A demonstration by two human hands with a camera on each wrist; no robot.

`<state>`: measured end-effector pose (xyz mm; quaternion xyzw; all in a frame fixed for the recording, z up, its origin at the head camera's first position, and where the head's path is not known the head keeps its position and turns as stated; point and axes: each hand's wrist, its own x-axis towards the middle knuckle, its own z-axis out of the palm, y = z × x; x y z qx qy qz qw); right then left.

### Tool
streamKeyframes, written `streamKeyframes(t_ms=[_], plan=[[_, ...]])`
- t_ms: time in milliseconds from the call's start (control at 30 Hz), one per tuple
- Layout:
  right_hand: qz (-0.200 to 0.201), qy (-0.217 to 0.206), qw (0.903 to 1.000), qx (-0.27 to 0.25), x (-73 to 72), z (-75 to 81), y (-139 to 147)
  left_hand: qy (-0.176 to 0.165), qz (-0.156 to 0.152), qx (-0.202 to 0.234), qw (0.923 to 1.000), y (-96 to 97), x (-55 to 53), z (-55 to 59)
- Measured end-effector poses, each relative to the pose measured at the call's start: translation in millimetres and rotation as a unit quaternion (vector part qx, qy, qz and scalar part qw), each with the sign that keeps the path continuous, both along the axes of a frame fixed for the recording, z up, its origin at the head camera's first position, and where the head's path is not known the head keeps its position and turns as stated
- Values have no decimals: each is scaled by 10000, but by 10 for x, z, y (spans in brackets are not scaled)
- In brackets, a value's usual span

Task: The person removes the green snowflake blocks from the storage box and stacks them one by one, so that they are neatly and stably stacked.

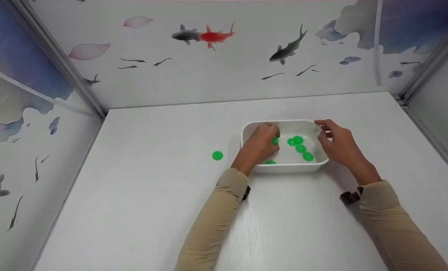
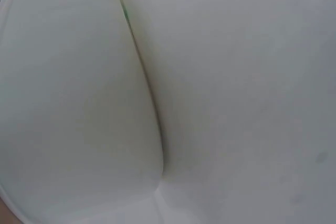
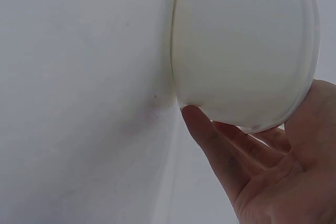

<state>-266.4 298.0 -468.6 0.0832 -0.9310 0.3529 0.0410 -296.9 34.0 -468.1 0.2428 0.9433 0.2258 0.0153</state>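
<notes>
Nearest the viewer, 2 tan sleeves reach forward over a white table, with 1 dark wrist strap at each cuff.

Beyond them are 2 bare hands, well apart, at either end of 1 white tray. The tray sits on the table, right of the middle. The left hand dips inside its left end, thumb and fingers bent about 1 green disc, apparently pinching it; the left wrist view misses the fingertips, showing mostly the tray's outer wall. The right hand holds the tray's right end, its fingers against the outer wall in the right wrist view.

The step in hand looks like handling a single disc while the right hand steadies the tray. Whether the disc is being picked up or set down, I cannot tell. If it is being picked up, the next move calls for a firm pinch and a lift above the rim, with the tray kept still.

I count 7 green discs: 6 in the tray and 1 outside. Of those inside, 1 is at the left hand, 1 is partly hidden by the near wall, and 4 form a crooked line to the right, touching or nearly so. The loose disc lies on the table, left of the tray. More may be hidden under the left hand.

Farthest off, a back wall clearly shows 1 red fish, 2 dark fish and 2 pink petals.
</notes>
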Motion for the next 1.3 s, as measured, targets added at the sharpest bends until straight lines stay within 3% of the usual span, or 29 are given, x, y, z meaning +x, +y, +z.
streamKeyframes(t_ms=[333, 600, 867, 1300], plan=[[7, 18, 10000, 6, 0, -6, -6, -76, -108, 101, 9999, -6, 4, 28], [-33, 28, 10000, 25, 2, -5, -9, 200, -150, 41, 9997, -40, 26, 67], [-36, -23, 10000, 33, 0, 8, -3, 421, -273, 15, 9987, -84, 109, 143], [-32, -96, 9999, 44, 2, 24, -14, 740, -527, 571, 9942, -252, 261, 155]])
